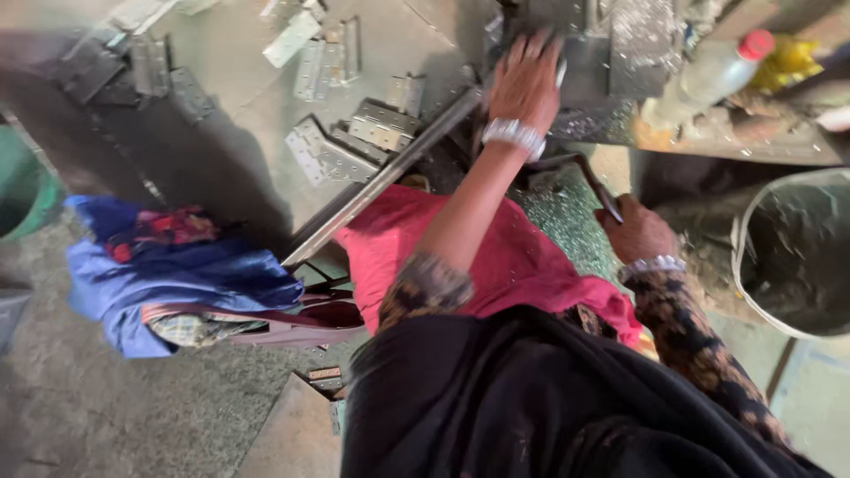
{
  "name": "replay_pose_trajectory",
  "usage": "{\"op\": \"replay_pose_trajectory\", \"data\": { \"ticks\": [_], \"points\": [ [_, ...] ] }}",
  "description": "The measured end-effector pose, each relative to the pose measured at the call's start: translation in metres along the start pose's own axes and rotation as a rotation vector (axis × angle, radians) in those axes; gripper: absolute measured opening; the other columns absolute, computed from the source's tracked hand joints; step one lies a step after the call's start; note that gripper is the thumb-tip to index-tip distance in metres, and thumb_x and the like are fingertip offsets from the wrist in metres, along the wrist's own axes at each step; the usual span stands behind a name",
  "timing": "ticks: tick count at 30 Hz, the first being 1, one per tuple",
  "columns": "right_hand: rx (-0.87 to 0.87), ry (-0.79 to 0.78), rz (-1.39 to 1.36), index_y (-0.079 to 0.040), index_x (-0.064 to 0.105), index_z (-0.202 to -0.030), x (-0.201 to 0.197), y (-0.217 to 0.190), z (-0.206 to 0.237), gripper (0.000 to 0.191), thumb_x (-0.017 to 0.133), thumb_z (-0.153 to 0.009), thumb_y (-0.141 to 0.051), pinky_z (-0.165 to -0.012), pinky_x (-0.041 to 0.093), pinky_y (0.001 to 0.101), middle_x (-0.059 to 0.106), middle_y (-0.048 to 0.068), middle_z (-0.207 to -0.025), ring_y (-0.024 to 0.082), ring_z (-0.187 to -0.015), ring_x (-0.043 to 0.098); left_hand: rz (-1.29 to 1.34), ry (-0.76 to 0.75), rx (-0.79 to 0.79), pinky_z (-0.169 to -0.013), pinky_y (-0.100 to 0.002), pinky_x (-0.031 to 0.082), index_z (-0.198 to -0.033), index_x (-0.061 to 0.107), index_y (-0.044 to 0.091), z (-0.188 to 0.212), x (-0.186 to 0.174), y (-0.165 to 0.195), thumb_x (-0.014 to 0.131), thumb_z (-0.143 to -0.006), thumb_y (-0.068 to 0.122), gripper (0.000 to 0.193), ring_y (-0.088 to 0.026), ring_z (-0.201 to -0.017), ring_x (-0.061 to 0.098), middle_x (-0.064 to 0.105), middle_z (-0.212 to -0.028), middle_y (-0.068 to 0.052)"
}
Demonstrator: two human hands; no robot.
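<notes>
My left hand [526, 81], with a silver bangle at the wrist, reaches forward to the metal press machine [620, 44] and rests with fingers spread on a part near its base; what lies under the palm is hidden. My right hand [639, 234] is closed around a dark curved metal lever [584, 173] beside the machine. A long steel bar [390, 173] runs diagonally from the machine toward my lap, over a pink cloth [522, 257].
Several grey metal hinge plates [336, 150] lie scattered on the floor ahead. A blue cloth bundle with a bag [177, 274] sits left. A plastic bottle with a red cap [713, 75] stands at the right, a grey bucket [797, 257] below it. A green tub [27, 190] is far left.
</notes>
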State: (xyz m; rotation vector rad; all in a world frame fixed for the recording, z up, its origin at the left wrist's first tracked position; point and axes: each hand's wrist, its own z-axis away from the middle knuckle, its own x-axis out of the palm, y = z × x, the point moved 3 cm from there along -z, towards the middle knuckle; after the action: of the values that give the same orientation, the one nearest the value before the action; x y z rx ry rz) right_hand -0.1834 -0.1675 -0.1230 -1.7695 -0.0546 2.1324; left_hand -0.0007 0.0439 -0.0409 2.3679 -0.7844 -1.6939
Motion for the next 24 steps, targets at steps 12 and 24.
{"op": "replay_pose_trajectory", "data": {
  "ticks": [12,24],
  "points": [
    [0.164,-0.263,0.036,-0.008,0.06,-0.116,0.008,-0.002,-0.001,0.049,0.058,-0.103,-0.056,-0.077,0.062,0.055,0.075,0.023,-0.095,0.042,-0.087,0.077,-0.432,-0.47,-0.476,-0.112,-0.057,0.032,-0.138,0.053,0.004,0.037,-0.064,-0.285,0.076,-0.076,0.062,0.087,-0.038,-0.138,0.044,0.056,-0.141,-0.019],
    [0.023,-0.142,-0.072,-0.008,0.059,-0.117,0.041,0.005,-0.012,0.052,0.058,-0.1,-0.057,-0.077,0.056,0.0591,0.072,0.027,-0.095,0.046,-0.088,0.072,0.035,-0.013,-0.153,-0.087,-0.048,0.056,-0.11,0.073,0.002,0.057,-0.141,-0.159,0.079,-0.074,0.011,0.038,-0.042,-0.097,0.069,0.073,-0.101,-0.024]
  ]
}}
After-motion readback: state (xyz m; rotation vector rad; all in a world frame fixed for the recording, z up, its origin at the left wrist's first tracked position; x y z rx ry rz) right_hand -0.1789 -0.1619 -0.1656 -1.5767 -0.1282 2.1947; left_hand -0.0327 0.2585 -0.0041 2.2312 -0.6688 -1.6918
